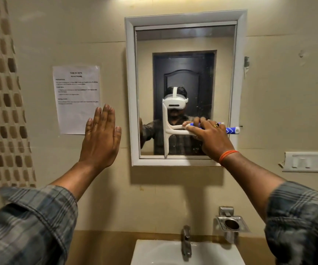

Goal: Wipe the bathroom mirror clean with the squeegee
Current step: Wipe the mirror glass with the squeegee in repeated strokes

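1. The bathroom mirror (185, 73), in a white frame, hangs on the beige wall in the upper centre of the frame.
2. The squeegee (166, 131) lies against the lower part of the glass, its white blade standing upright, left of centre in the mirror, its lower end at the bottom edge of the glass.
3. Its handle runs sideways to the right, white near the blade and blue-and-white at the far end, which reaches past the mirror's right edge.
4. The right hand (209, 136) grips the handle with fingers curled over it; a ring shows on one finger and an orange band on the wrist.
5. The left hand (101, 136) is held flat at the wall, left of the mirror frame, fingers straight and together, holding nothing.
6. A printed paper sheet (76, 98) is stuck to the wall at centre left, just above and left of that hand.
7. A switch plate (309, 162) sits at the right edge.
8. At the bottom centre are a white washbasin (154, 253) with a metal tap (186, 240); a metal soap holder (231, 223) is fixed to its right.
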